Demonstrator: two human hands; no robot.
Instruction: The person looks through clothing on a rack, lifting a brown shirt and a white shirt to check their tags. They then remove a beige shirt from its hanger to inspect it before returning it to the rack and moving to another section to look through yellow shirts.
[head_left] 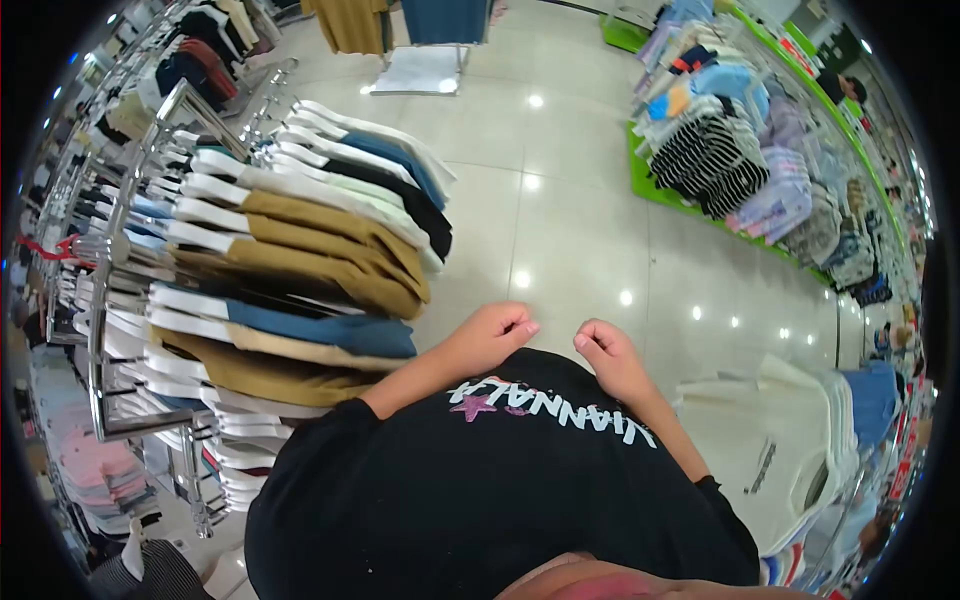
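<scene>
Two hands are raised side by side at the top edge of a black shirt, knuckles toward the floor. The left hand is curled, its fingers bent in over the cloth edge; the right hand is curled the same way, just apart from the left. Both seem to pinch the shirt's edge, though the cloth between the fingers is hidden. Both forearms run down along the shirt's sides. The one black shirt hangs spread in front of the person, filling the lower middle of the view; it bears pale lettering with a pink star, seen upside down. To the left stands one metal rack with many folded-over tops in white, brown, blue and black. To the right hang white shirts, and farther off one green-based display holds striped and pale clothes, too many to count.
</scene>
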